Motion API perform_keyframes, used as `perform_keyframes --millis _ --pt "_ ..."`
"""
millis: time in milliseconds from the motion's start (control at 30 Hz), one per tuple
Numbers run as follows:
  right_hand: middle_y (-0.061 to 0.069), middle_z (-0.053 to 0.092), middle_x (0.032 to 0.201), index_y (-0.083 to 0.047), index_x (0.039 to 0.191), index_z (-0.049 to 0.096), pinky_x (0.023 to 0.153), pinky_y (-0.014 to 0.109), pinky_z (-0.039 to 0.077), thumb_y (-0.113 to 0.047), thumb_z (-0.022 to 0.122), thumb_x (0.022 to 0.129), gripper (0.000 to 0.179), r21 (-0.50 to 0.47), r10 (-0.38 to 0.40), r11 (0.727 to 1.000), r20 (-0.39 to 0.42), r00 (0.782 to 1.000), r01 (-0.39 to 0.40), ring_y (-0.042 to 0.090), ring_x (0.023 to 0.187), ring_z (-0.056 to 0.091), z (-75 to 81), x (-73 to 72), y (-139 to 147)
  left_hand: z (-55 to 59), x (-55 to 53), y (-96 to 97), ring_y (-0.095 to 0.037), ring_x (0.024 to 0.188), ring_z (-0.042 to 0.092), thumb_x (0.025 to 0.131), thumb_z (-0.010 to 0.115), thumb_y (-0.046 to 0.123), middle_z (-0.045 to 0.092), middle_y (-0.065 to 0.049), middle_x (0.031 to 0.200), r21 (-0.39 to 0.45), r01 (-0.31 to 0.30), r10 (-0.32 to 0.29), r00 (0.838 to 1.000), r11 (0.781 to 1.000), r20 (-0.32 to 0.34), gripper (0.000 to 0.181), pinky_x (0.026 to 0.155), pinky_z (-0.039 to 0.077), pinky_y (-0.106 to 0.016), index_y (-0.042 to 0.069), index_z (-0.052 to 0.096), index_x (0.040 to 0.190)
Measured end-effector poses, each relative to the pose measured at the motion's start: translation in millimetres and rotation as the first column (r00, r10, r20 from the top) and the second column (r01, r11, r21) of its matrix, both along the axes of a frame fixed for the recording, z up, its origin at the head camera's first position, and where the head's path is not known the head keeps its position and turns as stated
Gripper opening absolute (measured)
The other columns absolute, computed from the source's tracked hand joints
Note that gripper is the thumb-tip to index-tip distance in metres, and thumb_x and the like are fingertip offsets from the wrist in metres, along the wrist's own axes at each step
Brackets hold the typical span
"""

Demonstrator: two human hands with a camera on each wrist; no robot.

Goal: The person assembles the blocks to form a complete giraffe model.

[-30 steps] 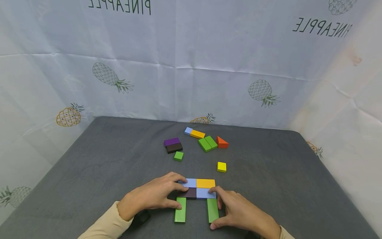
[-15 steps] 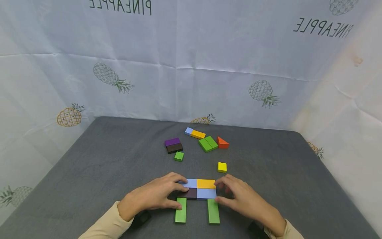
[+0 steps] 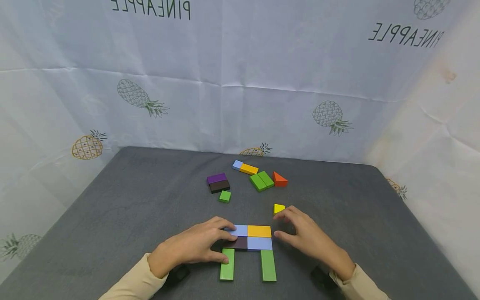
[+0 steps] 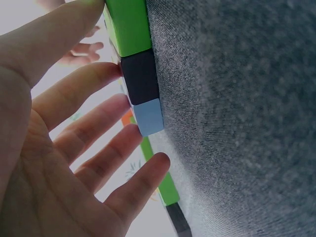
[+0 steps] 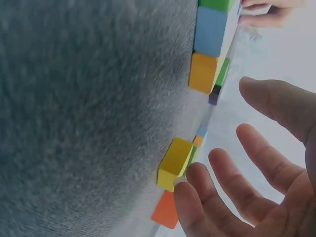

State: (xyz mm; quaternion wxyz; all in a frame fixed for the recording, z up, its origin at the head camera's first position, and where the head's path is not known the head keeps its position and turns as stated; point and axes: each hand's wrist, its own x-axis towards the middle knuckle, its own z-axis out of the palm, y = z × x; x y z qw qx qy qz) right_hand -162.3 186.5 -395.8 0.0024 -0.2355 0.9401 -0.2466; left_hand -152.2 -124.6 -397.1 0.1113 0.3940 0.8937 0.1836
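Four-sided flat blocks lie joined in front of me: a light blue block (image 3: 241, 230) and an orange block (image 3: 259, 231) behind, a dark block (image 3: 241, 243) and another light blue block (image 3: 259, 243) before them. Two long green blocks, the left one (image 3: 227, 271) and the right one (image 3: 268, 266), extend toward me like legs. My left hand (image 3: 195, 242) rests its straight fingers and thumb on the left side of this arrangement. Holding nothing, my right hand (image 3: 309, 235) hovers with parted fingers, fingertips right at a yellow block (image 5: 175, 160) that they partly cover in the head view.
Farther back on the grey table (image 3: 150, 191) lie a small green block (image 3: 225, 196), a purple block (image 3: 216, 178) beside a dark one (image 3: 219, 186), two green blocks (image 3: 261, 181), an orange-red triangle (image 3: 279, 179) and a blue-and-orange pair (image 3: 245, 167). A pineapple-print curtain (image 3: 225, 104) hangs behind.
My right hand has left the right green block and moved away past the orange block to the yellow block. My left hand stays in place.
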Motion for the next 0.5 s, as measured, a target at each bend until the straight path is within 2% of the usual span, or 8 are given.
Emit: perform_keyframes --millis 233,500 --pt "0.001 0.06 0.118 -0.013 0.114 0.067 0.09 0.045 0.05 -0.021 0.079 0.084 0.033 -0.018 -0.035 0.999 -0.04 0.999 0.034 0.023 0.108 0.059 -5.1 -10.9 0.6 -1.3 -0.4 0.0 -0.013 0.129 0.048 0.085 0.078 0.037 0.055 0.003 0.14 0.006 0.001 -0.001 1.0 1.0 -0.003 0.047 0.102 0.049 -0.032 0.019 0.069 0.127" --pt "0.009 0.058 0.124 -0.009 0.12 0.066 0.095 0.051 0.049 -0.02 0.078 0.085 0.038 -0.008 -0.066 0.998 0.002 0.998 0.066 0.028 0.113 0.057 -9.8 -23.8 2.3 -0.6 -1.6 -0.4 -0.013 0.128 0.048 0.085 0.078 0.037 0.056 0.003 0.138 0.006 0.008 -0.008 1.0 1.0 -0.015 0.046 0.102 0.049 -0.031 0.019 0.069 0.126"
